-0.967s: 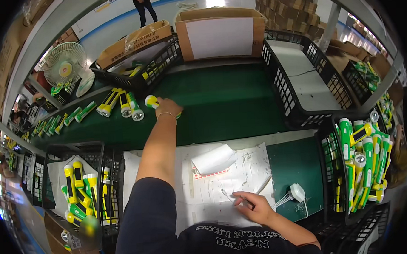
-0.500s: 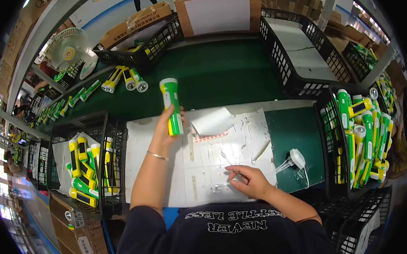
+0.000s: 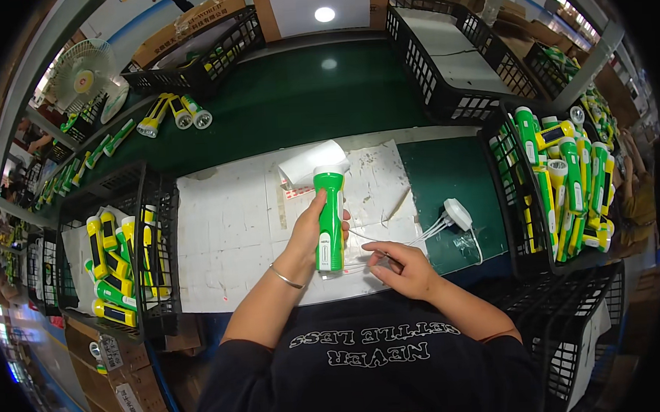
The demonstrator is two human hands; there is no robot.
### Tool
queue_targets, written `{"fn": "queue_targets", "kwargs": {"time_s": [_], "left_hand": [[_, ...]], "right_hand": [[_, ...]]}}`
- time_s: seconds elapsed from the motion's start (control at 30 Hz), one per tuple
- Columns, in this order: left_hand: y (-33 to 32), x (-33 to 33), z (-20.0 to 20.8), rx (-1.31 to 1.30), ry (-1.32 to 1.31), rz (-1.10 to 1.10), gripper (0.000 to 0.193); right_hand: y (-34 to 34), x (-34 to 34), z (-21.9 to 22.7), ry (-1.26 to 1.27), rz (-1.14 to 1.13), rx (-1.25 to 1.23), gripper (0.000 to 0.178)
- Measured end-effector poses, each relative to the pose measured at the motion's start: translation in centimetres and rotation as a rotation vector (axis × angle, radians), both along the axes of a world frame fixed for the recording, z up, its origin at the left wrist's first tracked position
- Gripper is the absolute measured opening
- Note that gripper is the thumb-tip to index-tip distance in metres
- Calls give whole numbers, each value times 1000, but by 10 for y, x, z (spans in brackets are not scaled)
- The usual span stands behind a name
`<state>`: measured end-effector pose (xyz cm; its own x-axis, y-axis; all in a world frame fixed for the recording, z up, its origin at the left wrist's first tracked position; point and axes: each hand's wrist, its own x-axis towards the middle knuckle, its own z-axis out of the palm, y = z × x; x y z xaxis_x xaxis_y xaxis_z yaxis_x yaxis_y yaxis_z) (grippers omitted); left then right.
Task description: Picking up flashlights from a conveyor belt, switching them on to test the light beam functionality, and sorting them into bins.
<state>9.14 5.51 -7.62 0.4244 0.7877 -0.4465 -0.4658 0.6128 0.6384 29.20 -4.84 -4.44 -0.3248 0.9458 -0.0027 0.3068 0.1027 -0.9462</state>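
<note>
Half a second ago the left hand (image 3: 306,231) had the torch (image 3: 331,219) out across the far edge of the sheet (image 3: 231,233); now it has brought it in toward the chest, over the sheet's middle. A bright spot (image 3: 325,14), absent then, shows at 12 o'clock on the panel (image 3: 287,7). The right hand (image 3: 410,271) has stayed near its earlier place.

The left fingers grasp the torch's body: thumb along its 9 o'clock side, fingertips coming round at 3 o'clock. The white head points to 12 and clears the grip; the tail runs out past the fingers toward 6.

From the torch, the right hand lies at 4 o'clock, just apart, its fingers half curled; whether they pinch one of the cables (image 3: 430,233) I cannot tell. The roll (image 3: 300,166) sits at 11 o'clock, partly behind the torch's head.
</note>
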Motion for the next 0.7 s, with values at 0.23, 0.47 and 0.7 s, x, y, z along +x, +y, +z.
{"fn": "queue_targets", "kwargs": {"time_s": [0.23,0.47,0.7], "left_hand": [[-10,1,6,16,43,6,45],[-19,4,13,92,85,-48,43],[-39,11,9,475,302,42,41]], "right_hand": [[-3,-1,-1,-11,-54,-4,40],[9,-7,2,-221,-105,328,13],[21,-31,5,-711,-26,894,15]]}}
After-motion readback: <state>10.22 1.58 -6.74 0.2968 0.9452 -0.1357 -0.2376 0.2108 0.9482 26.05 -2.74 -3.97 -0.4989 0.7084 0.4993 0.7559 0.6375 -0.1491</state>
